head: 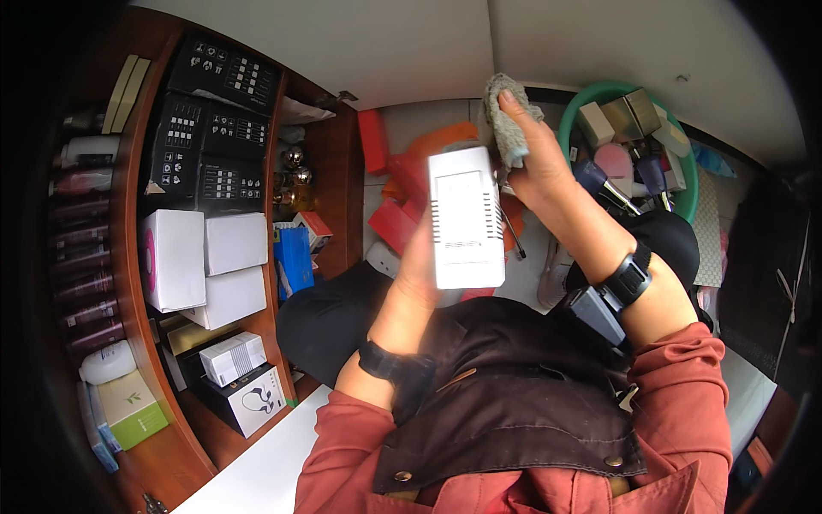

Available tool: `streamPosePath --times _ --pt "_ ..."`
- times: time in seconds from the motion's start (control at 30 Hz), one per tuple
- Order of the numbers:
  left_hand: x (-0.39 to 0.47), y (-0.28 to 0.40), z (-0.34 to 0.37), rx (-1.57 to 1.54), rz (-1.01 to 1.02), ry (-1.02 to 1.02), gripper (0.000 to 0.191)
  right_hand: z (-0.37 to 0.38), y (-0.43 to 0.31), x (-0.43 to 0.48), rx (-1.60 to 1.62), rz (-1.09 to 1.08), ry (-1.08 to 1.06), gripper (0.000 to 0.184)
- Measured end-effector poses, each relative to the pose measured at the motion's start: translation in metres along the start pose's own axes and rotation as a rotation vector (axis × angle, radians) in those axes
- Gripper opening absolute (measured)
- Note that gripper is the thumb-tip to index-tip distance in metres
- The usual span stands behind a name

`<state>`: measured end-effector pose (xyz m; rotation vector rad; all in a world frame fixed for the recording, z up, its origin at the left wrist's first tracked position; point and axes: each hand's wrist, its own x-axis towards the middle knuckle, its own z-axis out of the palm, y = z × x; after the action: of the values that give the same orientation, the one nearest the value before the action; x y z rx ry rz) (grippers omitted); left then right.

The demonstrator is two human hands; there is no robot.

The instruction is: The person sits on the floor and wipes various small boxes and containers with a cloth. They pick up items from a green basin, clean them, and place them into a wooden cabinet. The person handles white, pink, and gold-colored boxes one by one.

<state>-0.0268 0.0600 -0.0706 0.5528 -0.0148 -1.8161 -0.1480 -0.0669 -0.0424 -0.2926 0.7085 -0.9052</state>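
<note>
My left hand (pixel 417 257) grips a white rectangular device (pixel 467 215) with rows of slots along both long sides, like a plastic housing. It is held up before my lap, and most of my left fingers are hidden behind it. In my right hand (pixel 536 144) is a bunched grey-green terry cloth (pixel 507 119), pinched under the thumb just beyond the device's upper right corner. The cloth and the device look close together, but whether they touch I cannot tell. Red and orange items (pixel 404 173) lie on the floor behind the device.
To the left, wooden shelves (pixel 131 257) hold black cartons (pixel 212 151), white boxes (pixel 176 260) and several bottles (pixel 90 283). A green basin (pixel 565 125) full of boxes and cosmetics stands at the right by my knee. A pale wall or panel (pixel 417 51) rises at the far side.
</note>
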Motion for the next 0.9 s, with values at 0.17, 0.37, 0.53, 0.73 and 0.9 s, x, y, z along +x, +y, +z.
streamPosePath --times 0.17,0.37,0.53,0.73,0.9 --pt "-0.011 0.012 0.009 -0.006 0.191 -0.1 0.064 -0.006 0.004 -0.012 -0.658 -0.073 -0.484 0.061" --pt "-0.01 0.006 0.011 0.157 0.03 0.123 0.067 -0.009 0.023 -0.009 -0.734 -0.287 -0.308 0.043" --pt "-0.005 -0.002 0.009 0.031 0.033 0.032 0.063 -0.002 0.03 -0.004 -0.959 -0.59 -0.062 0.033" --pt "-0.006 0.015 0.001 -0.147 0.165 0.08 0.054 0.006 0.005 -0.027 -0.7 -0.345 -0.358 0.043" --pt "-0.003 0.019 -0.016 -0.317 0.24 -0.195 0.064 0.001 0.04 -0.038 -1.2 -0.877 -0.642 0.054"
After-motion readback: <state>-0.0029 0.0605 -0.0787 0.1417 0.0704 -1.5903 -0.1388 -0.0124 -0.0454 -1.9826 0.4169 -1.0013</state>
